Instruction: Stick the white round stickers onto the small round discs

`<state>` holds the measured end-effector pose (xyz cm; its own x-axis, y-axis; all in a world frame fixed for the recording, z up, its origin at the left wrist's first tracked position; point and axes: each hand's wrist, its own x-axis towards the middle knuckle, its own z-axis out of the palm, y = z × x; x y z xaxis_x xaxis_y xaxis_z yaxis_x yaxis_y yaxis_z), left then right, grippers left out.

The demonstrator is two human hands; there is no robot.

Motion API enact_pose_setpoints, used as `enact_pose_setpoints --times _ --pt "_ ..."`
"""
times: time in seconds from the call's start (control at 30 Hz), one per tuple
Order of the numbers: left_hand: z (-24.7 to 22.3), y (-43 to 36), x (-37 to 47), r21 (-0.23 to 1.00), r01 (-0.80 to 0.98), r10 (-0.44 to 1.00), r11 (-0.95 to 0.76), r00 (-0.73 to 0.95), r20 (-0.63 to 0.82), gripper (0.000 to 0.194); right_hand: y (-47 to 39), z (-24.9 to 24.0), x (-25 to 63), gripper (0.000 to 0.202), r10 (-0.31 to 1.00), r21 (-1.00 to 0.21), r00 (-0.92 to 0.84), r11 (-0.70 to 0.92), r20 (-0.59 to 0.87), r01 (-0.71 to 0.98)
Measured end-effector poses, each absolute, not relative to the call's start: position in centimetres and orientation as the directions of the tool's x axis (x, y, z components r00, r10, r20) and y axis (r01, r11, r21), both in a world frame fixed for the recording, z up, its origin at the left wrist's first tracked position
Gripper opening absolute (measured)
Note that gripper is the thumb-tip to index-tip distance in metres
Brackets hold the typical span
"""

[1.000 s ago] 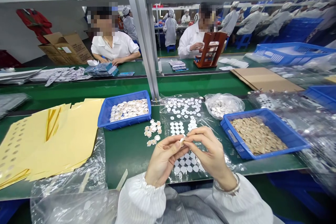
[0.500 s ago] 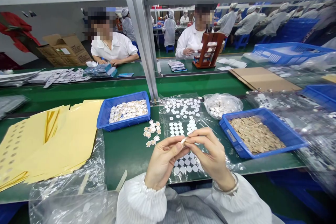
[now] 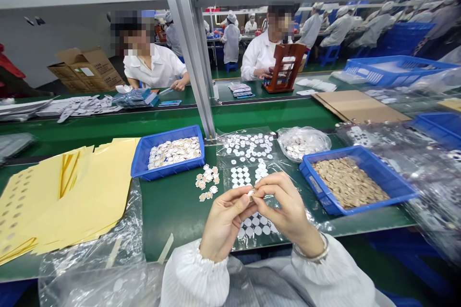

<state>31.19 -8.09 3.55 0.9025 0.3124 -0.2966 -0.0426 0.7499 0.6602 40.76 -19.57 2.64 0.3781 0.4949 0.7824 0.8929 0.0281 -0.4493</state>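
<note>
Between the fingertips of my left hand (image 3: 227, 216) and my right hand (image 3: 283, 206) is a small pale disc (image 3: 251, 194), pinched by both at once. Fingers partly cover it, so its face is hard to make out. Below and beyond my hands, white round discs (image 3: 256, 225) lie in rows on a clear plastic sheet. Left of them is a loose cluster of small white and tan pieces (image 3: 206, 178). A blue tray (image 3: 167, 169) of similar pieces stands behind that cluster. On the right, another blue tray (image 3: 326, 197) holds many tan discs (image 3: 349, 182).
Yellow sheets (image 3: 90, 192) with rows of round marks cover the left side, over clear plastic film (image 3: 104, 254). A clear bag of white pieces (image 3: 303, 144) sits behind the right tray. A metal post (image 3: 190, 48) rises at the back. Two co-workers sit across the green bench.
My hands keep hold of the small disc in nearly the same place. Across the bench, the left co-worker's hand has moved right with a thin item. The view shifted slightly.
</note>
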Motion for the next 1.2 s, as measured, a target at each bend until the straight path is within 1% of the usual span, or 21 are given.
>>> enact_pose_setpoints --times 0.17,0.23,0.27,0.3,0.33,0.37,0.4,0.43,0.47,0.5,0.57,0.63,0.67,0.7,0.73,0.8,0.87,0.93,1.07,1.2 --pt "3.1 -8.1 31.5 0.5 -0.052 0.273 0.864 0.884 -0.379 0.009 -19.4 3.1 39.8 0.012 0.435 -0.344 0.296 0.036 0.851 0.938" --pt "2.7 -7.5 31.6 0.46 -0.064 0.288 0.885 0.853 -0.435 0.013 -20.4 2.8 40.3 0.011 0.434 -0.32 0.278 0.025 0.857 0.947" --pt "2.4 -7.1 31.7 0.448 -0.073 0.301 0.891 0.834 -0.462 0.015 -21.4 2.5 41.1 0.01 0.419 -0.317 0.297 -0.024 0.858 0.948" --pt "2.1 -6.7 31.7 0.44 -0.083 0.314 0.894 0.816 -0.485 0.015 -22.7 1.9 42.1 0.01 0.402 -0.315 0.332 -0.111 0.853 0.943" --pt "1.6 -6.2 31.7 0.437 -0.093 0.329 0.895 0.798 -0.505 0.015 -24.3 1.2 43.5 0.008 0.345 -0.339 0.408 -0.243 0.845 0.909" --pt "1.1 -5.8 31.6 0.437 -0.102 0.345 0.894 0.779 -0.524 0.015 -26.1 0.3 45.1 0.004 0.239 -0.374 0.52 -0.463 0.82 0.803" --pt "0.6 -5.4 31.6 0.439 -0.113 0.362 0.892 0.758 -0.542 0.016 -28.0 -0.7 46.7 0.008 0.148 -0.397 0.635 -0.668 0.758 0.629" --pt "0.1 -5.2 31.6 0.442 -0.121 0.378 0.889 0.739 -0.558 0.016 -29.8 -1.7 48.2 0.016 0.101 -0.365 0.732 -0.816 0.674 0.449" --pt "-0.4 -5.0 31.6 0.445 -0.125 0.388 0.887 0.724 -0.571 0.016 -31.4 -2.6 49.6 0.022 0.158 -0.266 0.808 -0.894 0.567 0.361" --pt "-0.8 -5.0 31.7 0.447 -0.123 0.392 0.886 0.714 -0.58 0.016 -32.7 -3.3 50.6 0.023 0.193 -0.234 0.833 -0.905 0.518 0.355" --pt "-1.7 -5.4 32.0 0.444 -0.104 0.378 0.89 0.713 -0.59 0.015 -33.7 -4.1 51.4 0.027 0.215 -0.204 0.844 -0.914 0.491 0.351" --pt "-2.3 -6.0 32.5 0.439 -0.075 0.351 0.896 0.724 -0.594 0.015 -32.6 -4.2 50.8 0.029 0.223 -0.286 0.839 -0.871 0.496 0.4" --pt "-2.7 -6.4 32.8 0.438 -0.061 0.341 0.897 0.727 -0.596 0.015 -31.4 -4.2 50.2 0.029 0.236 -0.351 0.84 -0.828 0.489 0.437" --pt "-3.0 -6.7 33.1 0.439 -0.047 0.332 0.897 0.728 -0.6 0.016 -29.8 -4.1 49.4 0.029 0.295 -0.429 0.848 -0.761 0.441 0.488" --pt "-3.4 -7.0 33.4 0.441 -0.035 0.325 0.897 0.728 -0.604 0.016 -28.1 -4.2 48.6 0.027 0.377 -0.453 0.839 -0.714 0.393 0.534" --pt "-4.1 -7.4 33.8 0.448 -0.016 0.321 0.894 0.721 -0.614 0.015 -24.6 -4.6 47.3 0.019 0.526 -0.472 0.793 -0.64 0.306 0.606" --pt "-4.8 -7.6 33.9 0.455 -0.009 0.325 0.89 0.711 -0.623 0.013 -21.8 -5.3 46.5 0.012 0.605 -0.479 0.759 -0.606 0.241 0.635" --pt "-5.3 -7.6 33.9 0.46 -0.01 0.332 0.888 0.705 -0.626 0.011 -19.8 -6.0 46.2 0.009 0.628 -0.482 0.753 -0.606 0.197 0.632" --pt "-5.6 -7.5 33.8 0.464 -0.011 0.335 0.886 0.708 -0.622 0.012 -18.1 -6.7 46.5 0.008 0.609 -0.506 0.778 -0.627 0.155 0.592" --pt "-5.6 -7.5 33.8 0.457 -0.017 0.33 0.889 0.716 -0.616 0.012 -17.9 -6.6 46.9 0.008 0.594 -0.595 0.793 -0.591 0.136 0.545"
